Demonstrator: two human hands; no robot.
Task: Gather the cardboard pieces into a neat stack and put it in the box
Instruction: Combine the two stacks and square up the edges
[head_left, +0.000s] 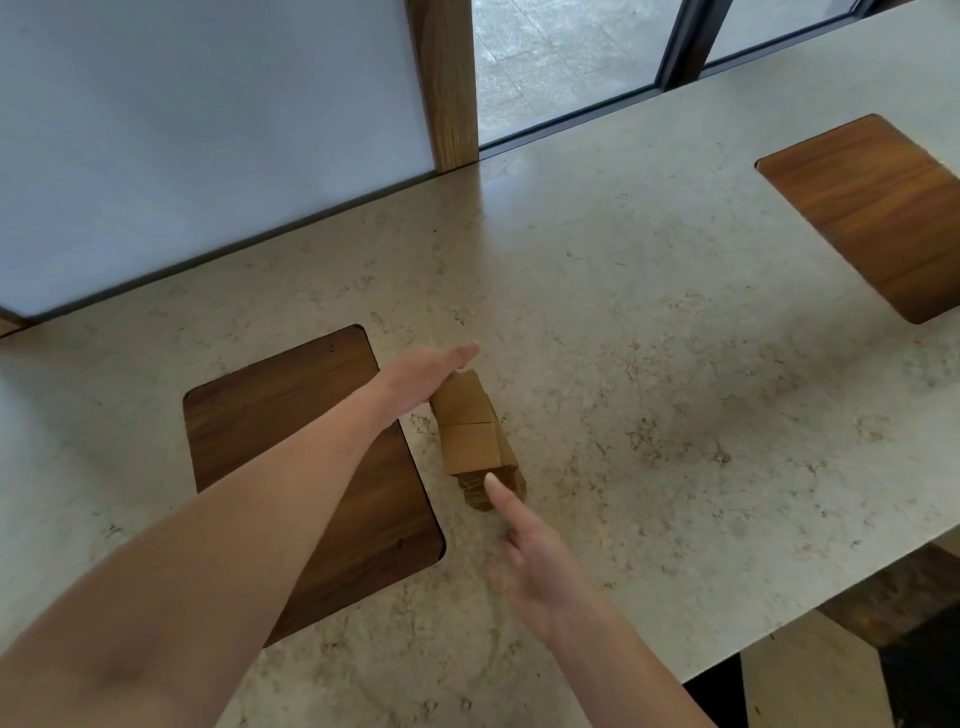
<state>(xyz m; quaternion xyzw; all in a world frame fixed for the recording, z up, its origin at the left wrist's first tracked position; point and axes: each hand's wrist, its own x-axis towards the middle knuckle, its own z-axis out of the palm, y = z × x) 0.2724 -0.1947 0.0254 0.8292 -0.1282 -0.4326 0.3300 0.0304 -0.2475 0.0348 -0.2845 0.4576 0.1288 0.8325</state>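
the cardboard stack (475, 441) lies on the pale stone counter (649, 338), just right of a dark wood inlay (291, 457), its long axis running away from the person and its layered edges showing at the near end. the left hand (423, 376) reaches in from the lower left with fingers straight and together, flat against the far left side of the stack, touching it rather than gripping. the right hand (530, 556) comes in from below, its index finger stretched out with the tip on the near end of the stack; the other fingers look loosely bent and hold nothing, though blur makes that hard to be sure of. the two hands are apart, one at each end of the stack, which sits between them. a second wood inlay (878, 213) is set into the counter well off to the far right. a white panel (208, 130) and a wooden post (449, 78) stand along the counter's far edge.
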